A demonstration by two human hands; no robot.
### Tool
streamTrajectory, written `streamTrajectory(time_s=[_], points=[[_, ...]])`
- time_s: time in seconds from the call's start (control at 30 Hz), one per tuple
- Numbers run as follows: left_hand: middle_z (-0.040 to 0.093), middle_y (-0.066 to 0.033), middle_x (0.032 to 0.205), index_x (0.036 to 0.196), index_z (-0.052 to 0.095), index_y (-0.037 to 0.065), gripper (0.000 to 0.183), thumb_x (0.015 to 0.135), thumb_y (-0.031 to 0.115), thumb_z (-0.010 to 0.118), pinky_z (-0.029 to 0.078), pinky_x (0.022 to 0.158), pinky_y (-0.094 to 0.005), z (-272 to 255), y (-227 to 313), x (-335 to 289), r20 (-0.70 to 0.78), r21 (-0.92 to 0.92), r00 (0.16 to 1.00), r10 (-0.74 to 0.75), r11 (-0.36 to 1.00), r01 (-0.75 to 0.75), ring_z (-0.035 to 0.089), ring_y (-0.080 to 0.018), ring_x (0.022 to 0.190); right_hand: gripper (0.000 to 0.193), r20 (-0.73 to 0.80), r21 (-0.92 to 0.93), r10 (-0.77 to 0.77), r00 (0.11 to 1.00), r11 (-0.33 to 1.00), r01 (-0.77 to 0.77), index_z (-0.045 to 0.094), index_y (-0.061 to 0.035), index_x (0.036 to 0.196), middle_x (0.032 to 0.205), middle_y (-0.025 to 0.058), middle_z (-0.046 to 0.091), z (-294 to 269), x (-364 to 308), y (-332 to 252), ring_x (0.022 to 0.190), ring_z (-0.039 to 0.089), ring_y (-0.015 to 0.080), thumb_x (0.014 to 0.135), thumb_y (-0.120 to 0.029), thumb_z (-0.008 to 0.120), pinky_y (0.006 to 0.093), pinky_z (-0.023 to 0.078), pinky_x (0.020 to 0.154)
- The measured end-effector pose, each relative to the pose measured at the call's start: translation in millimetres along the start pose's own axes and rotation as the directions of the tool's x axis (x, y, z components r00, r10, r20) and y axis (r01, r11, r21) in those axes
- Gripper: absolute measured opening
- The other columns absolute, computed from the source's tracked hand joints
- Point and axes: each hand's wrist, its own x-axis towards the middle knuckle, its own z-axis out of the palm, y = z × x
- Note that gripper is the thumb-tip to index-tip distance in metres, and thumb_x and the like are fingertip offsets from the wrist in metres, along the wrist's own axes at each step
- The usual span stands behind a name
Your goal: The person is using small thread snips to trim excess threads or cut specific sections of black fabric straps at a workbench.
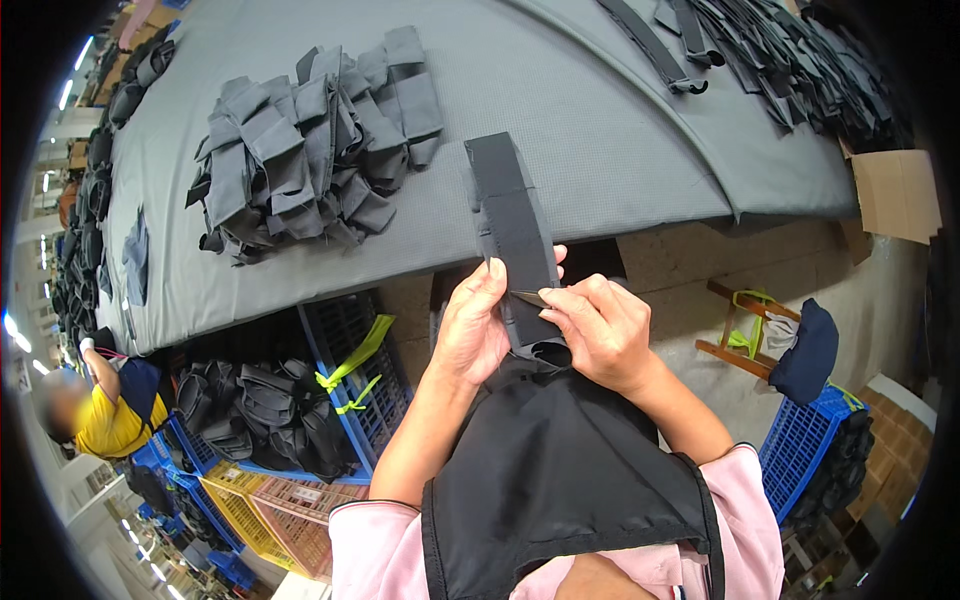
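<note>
A long dark grey fabric strip (pixel 510 190) runs from the edge of the cloth-covered table toward my body, its near end folded over in a loop. My left hand (pixel 472 325) is closed on the strip's left side, thumb on top. Across the strip, my right hand (pixel 603 325) pinches a thin, pointed, metal-looking tool (pixel 527 297) whose tip lies against the fabric; its exact kind is too small to make out. Loose threads hang from the strip's left edge. On the table, left of the strip, lies a heap of similar grey fabric pieces (pixel 290 150).
Grey cloth covers the table (pixel 600 150). More dark strips (pixel 780 60) are piled at its far right. Blue crates (pixel 345 400) with black bundles stand below left, beside a yellow crate (pixel 245 505). A wooden stool (pixel 745 335) stands at right. A person in yellow (pixel 125 415) is far left.
</note>
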Motion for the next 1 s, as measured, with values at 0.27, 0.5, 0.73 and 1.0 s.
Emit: streamTrajectory(time_s=[0.27,0.5,0.73,1.0], points=[[0.053,-0.0224,0.125,0.113,0.053,-0.004,0.038,0.094,0.029,0.051,0.05,0.091,-0.0388,1,-2,4,-0.023,0.04,1.0,0.006,0.999,-0.005,0.058,-0.0265,0.107,0.026,-0.028,0.113,0.135,0.99,0.985,-0.131,0.064,-0.0046,0.088,0.071,0.0063,0.054,-3,0,4,0.056,0.055,0.0215,0.064,-0.004,0.074,0.0313,0.044,0.05],[0.056,-0.02,0.122,0.12,0.051,-0.005,0.043,0.095,0.03,0.05,0.051,0.088,-0.0356,1,10,2,-0.076,0.123,0.995,0.057,0.991,-0.048,0.06,-0.0231,0.103,0.029,-0.114,0.011,0.12,0.986,0.993,-0.119,0.063,-0.0036,0.091,0.076,0.0061,0.056,-17,-11,11,0.059,0.056,0.0211,0.065,-0.003,0.074,0.0306,0.045,0.051],[0.056,-0.0214,0.121,0.12,0.051,-0.006,0.043,0.096,0.029,0.048,0.052,0.087,-0.0349,5,9,3,-0.102,0.078,0.994,0.029,0.997,-0.021,0.061,-0.0227,0.101,0.03,-0.052,-0.069,0.074,0.996,0.995,-0.078,0.064,-0.0036,0.092,0.076,0.0075,0.057,-17,-11,11,0.06,0.057,0.0214,0.065,-0.002,0.075,0.0305,0.045,0.051],[0.056,-0.0212,0.121,0.119,0.051,-0.007,0.043,0.097,0.03,0.046,0.053,0.085,-0.034,4,9,3,-0.118,0.095,0.993,0.009,0.995,0.002,0.061,-0.0221,0.1,0.031,-0.068,-0.066,0.059,0.996,0.996,-0.064,0.064,-0.0029,0.092,0.076,0.0075,0.056,-14,-12,12,0.06,0.057,0.0219,0.064,-0.003,0.075,0.0312,0.045,0.051]])
